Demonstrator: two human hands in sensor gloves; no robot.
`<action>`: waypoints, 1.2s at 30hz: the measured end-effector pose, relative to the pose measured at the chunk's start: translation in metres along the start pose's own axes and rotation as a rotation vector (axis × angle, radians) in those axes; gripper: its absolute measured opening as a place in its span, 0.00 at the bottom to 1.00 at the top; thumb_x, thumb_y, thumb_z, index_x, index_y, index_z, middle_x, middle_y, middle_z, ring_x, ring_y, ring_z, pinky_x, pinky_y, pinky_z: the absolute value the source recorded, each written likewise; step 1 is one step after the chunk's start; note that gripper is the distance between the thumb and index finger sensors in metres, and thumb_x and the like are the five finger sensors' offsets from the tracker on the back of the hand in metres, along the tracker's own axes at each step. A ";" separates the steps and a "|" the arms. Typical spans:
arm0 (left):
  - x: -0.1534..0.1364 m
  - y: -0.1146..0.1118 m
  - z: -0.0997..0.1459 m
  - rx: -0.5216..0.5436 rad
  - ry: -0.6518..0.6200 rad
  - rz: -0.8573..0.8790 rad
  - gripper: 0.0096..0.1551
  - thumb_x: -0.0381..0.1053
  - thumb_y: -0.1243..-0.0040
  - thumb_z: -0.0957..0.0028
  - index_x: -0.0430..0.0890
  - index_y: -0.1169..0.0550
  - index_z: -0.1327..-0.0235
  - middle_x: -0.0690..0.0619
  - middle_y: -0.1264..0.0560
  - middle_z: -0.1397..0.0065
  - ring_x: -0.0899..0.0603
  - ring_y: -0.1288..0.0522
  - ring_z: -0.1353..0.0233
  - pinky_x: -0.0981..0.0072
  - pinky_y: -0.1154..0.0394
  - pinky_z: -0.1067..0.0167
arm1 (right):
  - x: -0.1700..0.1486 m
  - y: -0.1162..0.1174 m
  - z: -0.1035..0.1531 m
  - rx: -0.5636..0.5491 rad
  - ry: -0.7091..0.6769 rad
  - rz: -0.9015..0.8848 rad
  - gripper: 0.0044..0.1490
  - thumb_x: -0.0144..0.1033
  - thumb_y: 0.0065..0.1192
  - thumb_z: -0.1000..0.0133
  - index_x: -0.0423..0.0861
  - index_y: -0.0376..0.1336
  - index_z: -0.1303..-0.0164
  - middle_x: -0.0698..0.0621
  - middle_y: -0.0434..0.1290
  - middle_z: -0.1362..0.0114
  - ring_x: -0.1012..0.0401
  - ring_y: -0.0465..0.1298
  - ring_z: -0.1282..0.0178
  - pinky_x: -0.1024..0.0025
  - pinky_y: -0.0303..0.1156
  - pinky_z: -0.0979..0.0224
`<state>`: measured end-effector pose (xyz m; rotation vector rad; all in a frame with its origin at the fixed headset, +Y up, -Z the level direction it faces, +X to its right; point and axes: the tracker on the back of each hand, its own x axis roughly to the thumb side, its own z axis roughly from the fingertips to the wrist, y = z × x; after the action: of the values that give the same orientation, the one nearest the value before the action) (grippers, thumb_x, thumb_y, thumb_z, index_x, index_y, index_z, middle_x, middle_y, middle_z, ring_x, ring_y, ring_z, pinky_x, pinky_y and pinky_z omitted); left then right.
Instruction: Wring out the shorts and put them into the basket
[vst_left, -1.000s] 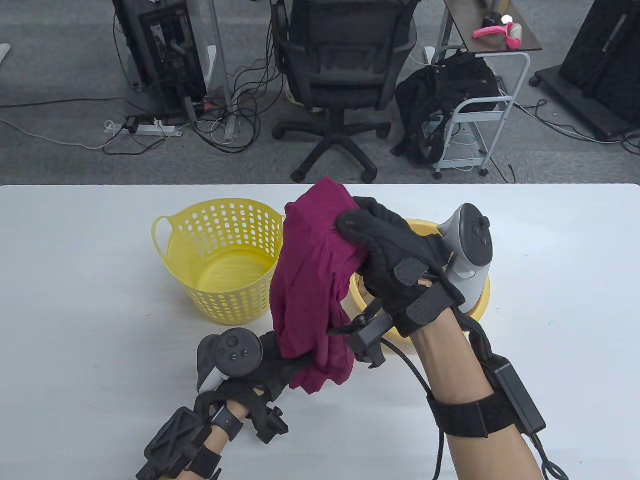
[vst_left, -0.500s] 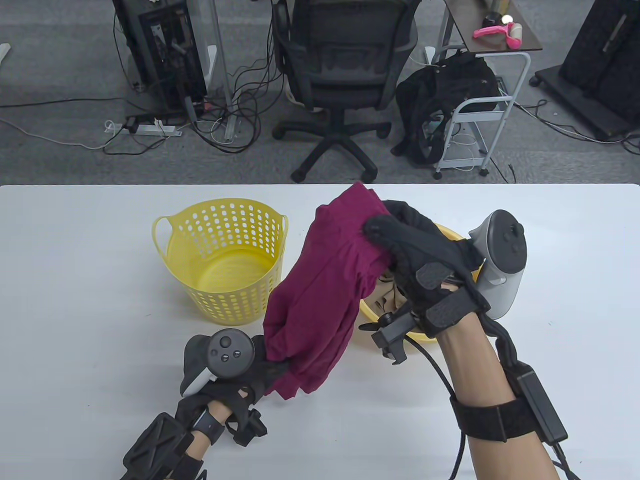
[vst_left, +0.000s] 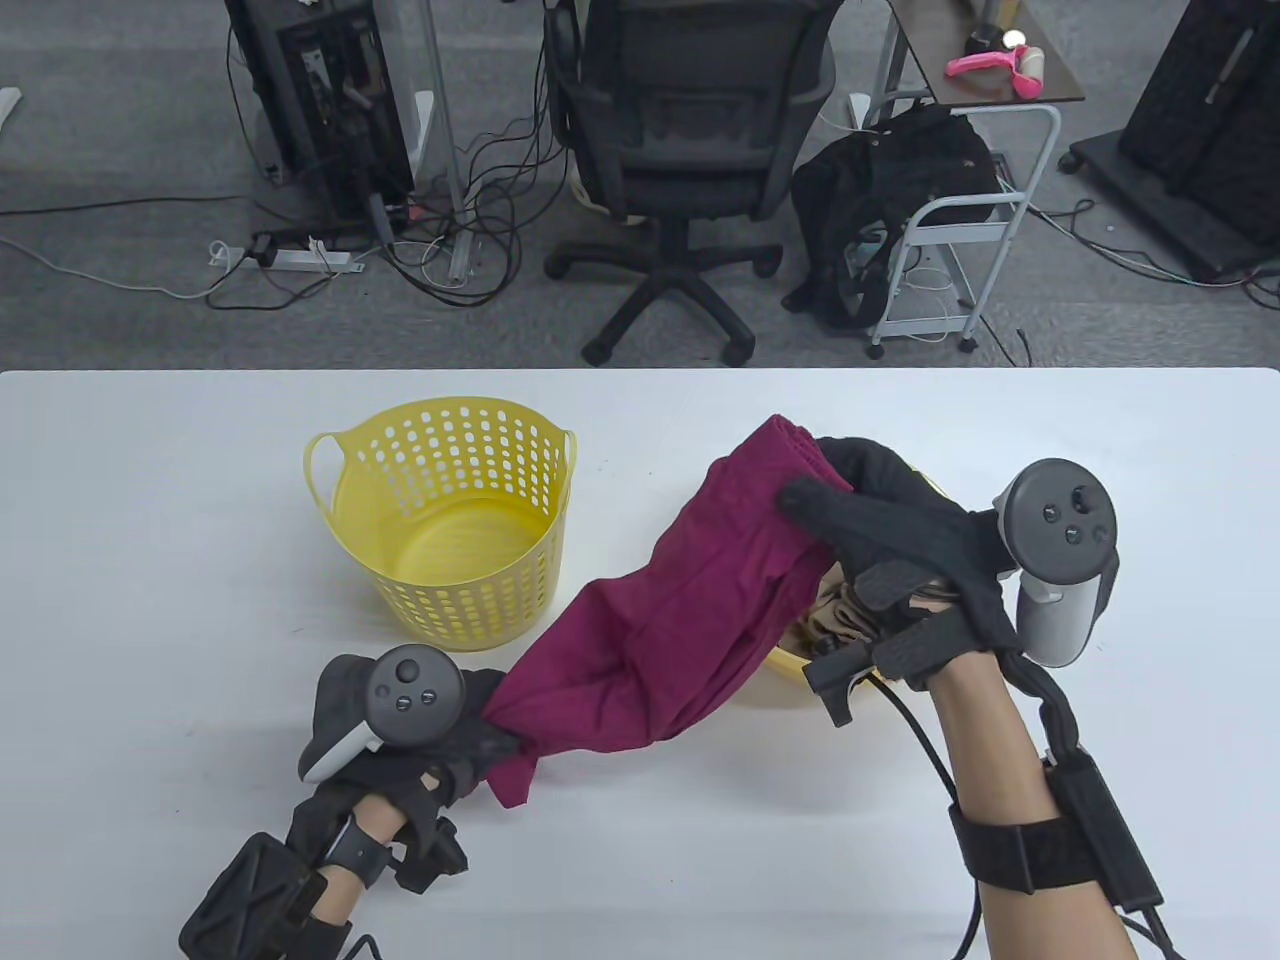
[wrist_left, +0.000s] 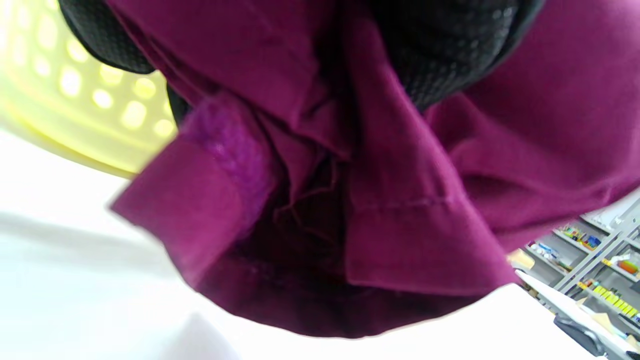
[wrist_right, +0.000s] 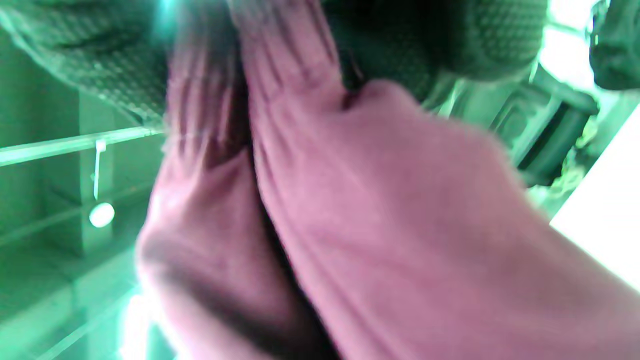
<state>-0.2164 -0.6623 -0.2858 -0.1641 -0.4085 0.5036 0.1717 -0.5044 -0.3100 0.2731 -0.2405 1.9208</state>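
Note:
The maroon shorts (vst_left: 680, 620) stretch slantwise between my two hands above the table. My left hand (vst_left: 470, 730) grips their lower end near the table's front; a hem hangs out below it (wrist_left: 210, 210). My right hand (vst_left: 850, 510) grips the upper end over a yellow basin (vst_left: 790, 675), which the cloth and hand mostly hide. The yellow perforated basket (vst_left: 450, 520) stands left of the shorts with nothing in it. In the right wrist view the bunched cloth (wrist_right: 350, 210) fills the frame under the black glove fingers (wrist_right: 100, 55).
The white table (vst_left: 150, 600) reaches to both sides. Behind its far edge are an office chair (vst_left: 690, 130), a white cart (vst_left: 960, 230) and cables on the floor.
Both hands have moved apart and lower: the right hand went right and down, the left hand went left. The shorts went from hanging bunched to being drawn out slantwise.

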 end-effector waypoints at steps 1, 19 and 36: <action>0.000 0.003 0.001 -0.005 -0.005 0.002 0.21 0.48 0.23 0.49 0.45 0.18 0.46 0.46 0.14 0.49 0.32 0.14 0.44 0.28 0.30 0.41 | -0.001 0.000 0.001 -0.003 -0.007 0.045 0.42 0.60 0.71 0.44 0.37 0.63 0.36 0.41 0.75 0.40 0.45 0.76 0.47 0.57 0.76 0.45; 0.024 0.039 0.017 0.141 0.013 0.296 0.34 0.46 0.22 0.50 0.36 0.24 0.35 0.41 0.15 0.44 0.30 0.14 0.43 0.27 0.28 0.45 | -0.012 0.049 0.028 0.016 -0.253 0.606 0.42 0.57 0.72 0.46 0.38 0.63 0.35 0.41 0.74 0.39 0.44 0.76 0.45 0.56 0.76 0.43; 0.063 0.018 0.003 0.249 -0.002 0.412 0.30 0.49 0.31 0.42 0.39 0.30 0.32 0.35 0.25 0.33 0.23 0.23 0.34 0.25 0.31 0.44 | -0.016 0.109 0.043 0.020 -0.242 0.593 0.42 0.57 0.74 0.48 0.36 0.66 0.38 0.40 0.77 0.42 0.49 0.83 0.56 0.60 0.82 0.52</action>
<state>-0.1751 -0.6145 -0.2661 -0.0049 -0.3101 0.9544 0.0790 -0.5696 -0.2782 0.4894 -0.5067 2.4759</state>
